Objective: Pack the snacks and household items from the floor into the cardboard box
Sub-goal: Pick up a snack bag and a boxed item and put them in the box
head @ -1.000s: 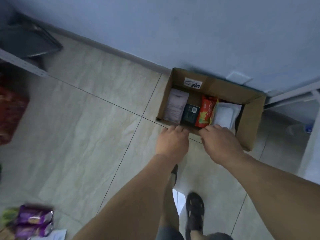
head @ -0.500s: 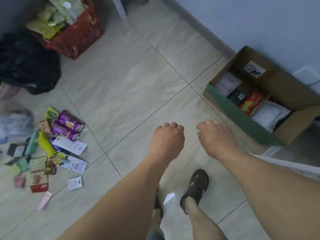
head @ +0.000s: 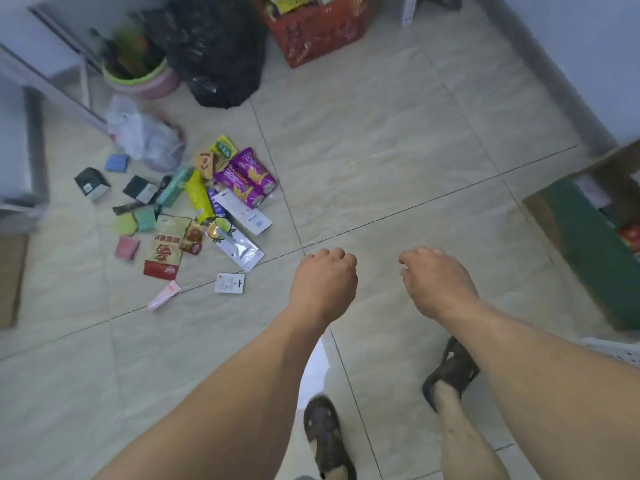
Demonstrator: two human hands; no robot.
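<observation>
A scatter of snacks and small packs lies on the tiled floor at left: two purple packets (head: pixel 246 176), a red-and-cream pouch (head: pixel 163 247), a white carded item (head: pixel 229 283), a pink tube (head: pixel 164 294) and several small boxes. The cardboard box (head: pixel 588 237), with a green side, is cut off at the right edge; a red packet shows inside. My left hand (head: pixel 322 284) and my right hand (head: pixel 437 280) hang in mid-air above bare floor between the pile and the box, fingers loosely curled, both holding nothing.
A black plastic bag (head: pixel 214 53), a red crate (head: pixel 318 29) with packets, a pink-and-green pot (head: pixel 142 77) and a clear plastic bag (head: pixel 145 136) stand beyond the pile. A wall runs at top right. My sandalled feet (head: pixel 327 441) stand on the tiles below.
My hands have left the box's front edge and hold nothing. The view has swung left, so the box slid to the right edge and the floor pile came into view.
</observation>
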